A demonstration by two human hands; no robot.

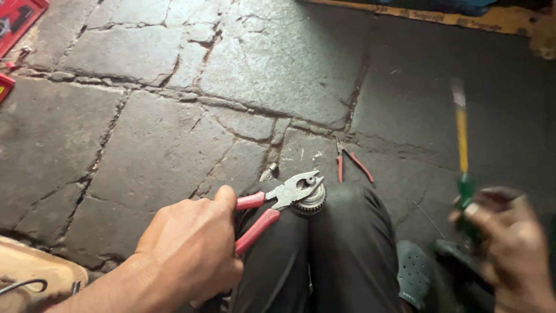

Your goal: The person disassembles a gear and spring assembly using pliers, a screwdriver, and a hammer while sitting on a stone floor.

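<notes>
Left hand (188,255) is gripping red-handled pliers (277,206) — jaws clamping a metal chuck (311,202) on the knee (341,232). Right hand (509,249) is clutching a blurred screwdriver (462,156) — small pliers (349,162) lying farther off.

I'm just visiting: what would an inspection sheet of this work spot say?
Surface: cracked grey stone floor.
Job's things: red-handled pliers clamp a round toothed metal part resting on the person's knee; a screwdriver, blurred, with yellow shaft and green handle.
Clutter: small red-handled pliers on the floor; red items at far left.
Grips: left hand around the pliers' handles; right hand holds the screwdriver.
Cables: a dark wire at lower left.
Surroundings: yellow-edged mat at top; dark sandal.
</notes>
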